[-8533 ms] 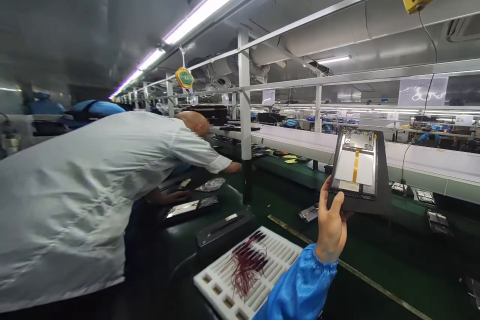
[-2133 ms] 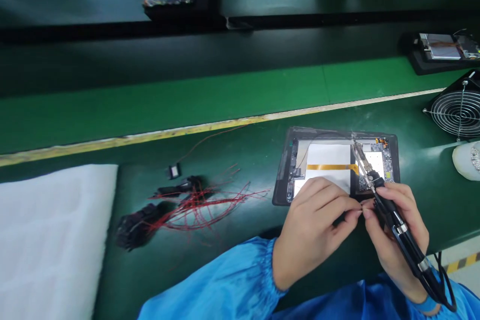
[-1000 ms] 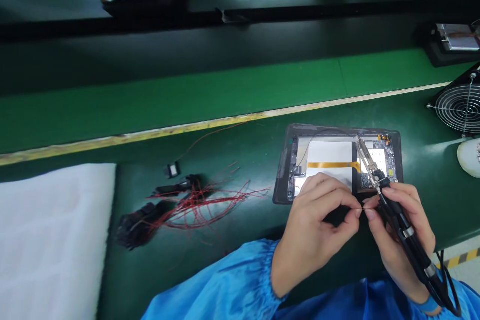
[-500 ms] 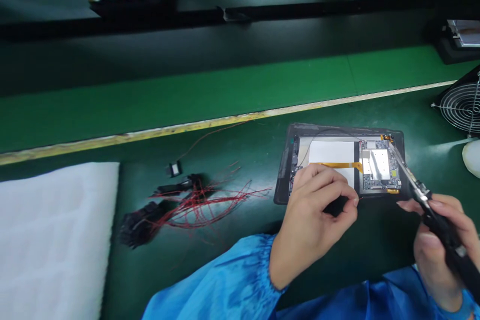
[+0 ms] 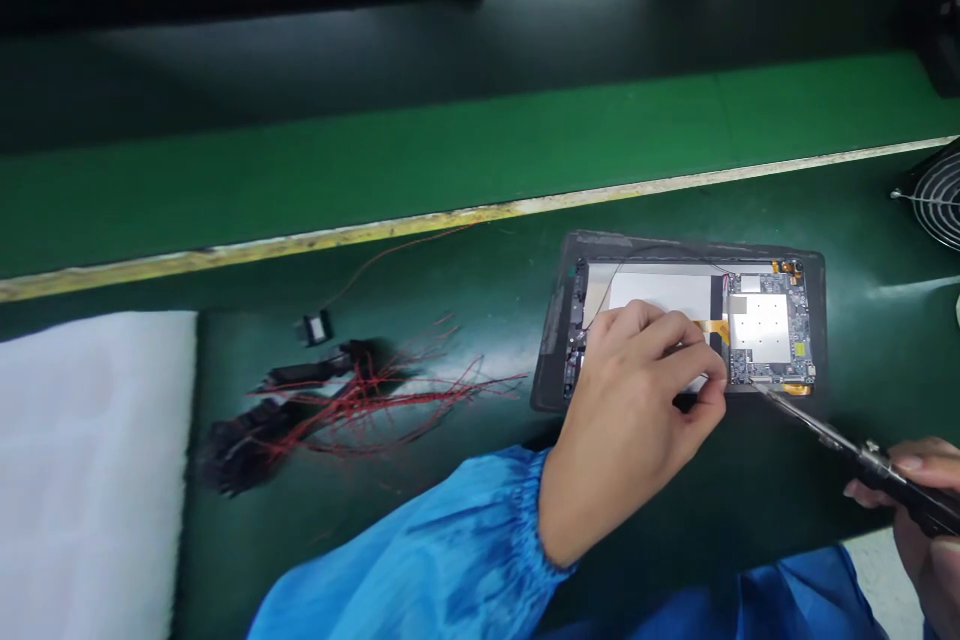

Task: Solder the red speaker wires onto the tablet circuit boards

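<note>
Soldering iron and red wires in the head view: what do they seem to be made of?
The soldering iron has a shaft of bright metal, going by its pale sheen, and a dark handle, probably plastic. The red wires look like thin wire in glossy red plastic insulation; their cores don't show.

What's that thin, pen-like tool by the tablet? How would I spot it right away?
Find the dark green workbench, then the opened tablet lying on it. The soldering iron is held in the right hand, its slim metal shaft reaching to the tablet's circuit board. Unlike the loose red wires further left, it is rigid, with a black handle.
</note>
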`<action>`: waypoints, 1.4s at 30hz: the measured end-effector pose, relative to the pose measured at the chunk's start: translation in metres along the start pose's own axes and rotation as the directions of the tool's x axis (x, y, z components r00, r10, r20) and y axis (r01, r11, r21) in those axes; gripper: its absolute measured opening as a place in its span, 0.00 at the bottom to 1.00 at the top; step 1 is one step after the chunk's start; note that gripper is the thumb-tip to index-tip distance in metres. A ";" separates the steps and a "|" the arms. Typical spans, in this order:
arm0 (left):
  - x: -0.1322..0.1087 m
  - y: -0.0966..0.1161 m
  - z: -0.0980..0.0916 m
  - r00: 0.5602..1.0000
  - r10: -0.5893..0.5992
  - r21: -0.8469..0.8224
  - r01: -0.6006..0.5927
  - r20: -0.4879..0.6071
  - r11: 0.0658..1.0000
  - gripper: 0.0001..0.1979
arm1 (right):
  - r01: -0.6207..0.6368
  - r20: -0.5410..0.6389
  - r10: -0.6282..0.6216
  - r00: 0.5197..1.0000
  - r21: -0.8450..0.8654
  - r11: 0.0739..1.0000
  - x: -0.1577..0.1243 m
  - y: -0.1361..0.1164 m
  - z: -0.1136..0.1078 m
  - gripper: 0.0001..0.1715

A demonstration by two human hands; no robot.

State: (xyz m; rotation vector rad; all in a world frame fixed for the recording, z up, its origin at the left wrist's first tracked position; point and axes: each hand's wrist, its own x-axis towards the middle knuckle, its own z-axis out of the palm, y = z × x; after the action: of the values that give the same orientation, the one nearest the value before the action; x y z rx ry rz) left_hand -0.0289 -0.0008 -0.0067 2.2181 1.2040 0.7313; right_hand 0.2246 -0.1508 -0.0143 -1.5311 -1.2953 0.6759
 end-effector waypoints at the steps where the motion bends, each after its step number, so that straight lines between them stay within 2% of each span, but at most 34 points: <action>1: 0.000 0.000 0.000 1.000 0.003 0.003 -0.003 -0.003 1.000 0.10 | 0.014 0.026 -0.014 1.000 -0.005 1.000 0.004 -0.003 0.001 0.16; 3: -0.001 0.001 -0.001 1.000 0.011 0.010 -0.011 -0.005 1.000 0.10 | 0.034 0.063 -0.033 0.997 -0.026 0.999 0.010 -0.008 0.005 0.15; 7: -0.001 0.001 0.000 1.000 0.004 0.028 -0.004 0.001 1.000 0.10 | 0.049 0.040 -0.046 0.998 -0.082 0.995 0.016 -0.014 0.008 0.15; 12: 0.000 0.002 -0.001 1.000 0.004 0.032 -0.004 0.010 0.999 0.10 | 0.060 0.090 -0.051 0.995 -0.091 0.994 0.013 -0.008 0.007 0.16; 17: 0.000 0.003 0.000 1.000 0.010 0.035 -0.010 -0.001 0.999 0.10 | 0.054 0.065 -0.046 0.997 -0.126 0.991 0.010 -0.007 0.006 0.15; 22: 0.000 0.003 0.001 1.000 0.008 0.055 -0.008 -0.001 0.998 0.10 | 0.128 0.129 -0.116 0.985 -0.089 0.988 0.014 -0.005 0.003 0.15; 26: 0.000 0.002 0.001 1.000 0.013 0.058 -0.013 -0.002 0.998 0.10 | 0.075 0.049 -0.071 0.996 -0.095 0.993 0.014 -0.007 0.005 0.15; 34: 0.000 0.002 0.002 1.000 0.014 0.057 -0.014 -0.002 0.998 0.10 | 0.132 0.105 -0.121 0.987 -0.109 0.985 0.022 -0.012 0.009 0.14; 42: 0.001 0.003 -0.001 1.000 0.008 0.073 -0.010 0.023 0.997 0.11 | 0.094 0.064 -0.090 0.994 -0.062 0.994 0.012 -0.002 -0.001 0.15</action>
State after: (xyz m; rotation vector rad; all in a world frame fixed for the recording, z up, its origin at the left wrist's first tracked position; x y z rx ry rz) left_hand -0.0274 -0.0016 -0.0035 2.2866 1.2287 0.6737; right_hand 0.2281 -0.1403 -0.0103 -1.5025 -1.4375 0.6315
